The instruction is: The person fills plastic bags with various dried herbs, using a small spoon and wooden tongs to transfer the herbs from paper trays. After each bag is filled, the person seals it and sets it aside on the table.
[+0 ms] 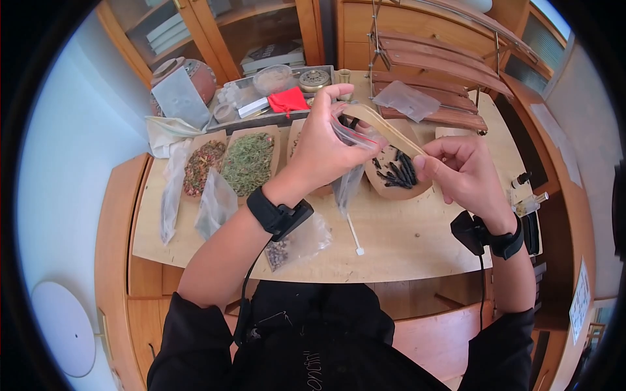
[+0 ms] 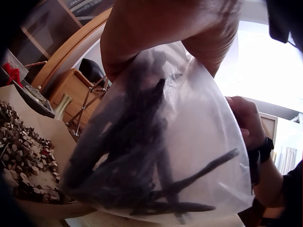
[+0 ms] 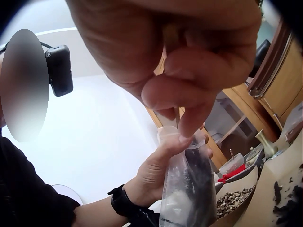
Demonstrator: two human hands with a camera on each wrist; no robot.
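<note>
My left hand (image 1: 319, 146) grips the top of a clear zip bag (image 2: 208, 137) with a red line along its mouth. Dark, dried, stick-like pieces (image 2: 137, 137) fill much of the bag. Between the thumb and fingers of my right hand (image 1: 468, 171) are pinched light wooden tongs (image 1: 399, 135), their far end at the bag's mouth beside the left fingers. Below the tongs, a brown paper tray (image 1: 388, 191) holds more of the dark pieces (image 1: 402, 173). The left wrist view shows the bag bulging under the hand.
Paper trays of reddish dried bits (image 1: 203, 166) and green dried herb (image 1: 249, 159) stand to the left. Clear bags (image 1: 218, 205) lie around them. A grey tray with a red pouch (image 1: 287, 101) is behind, a slatted wooden rack (image 1: 430, 85) at back right, and small bottles (image 1: 529, 204) at right.
</note>
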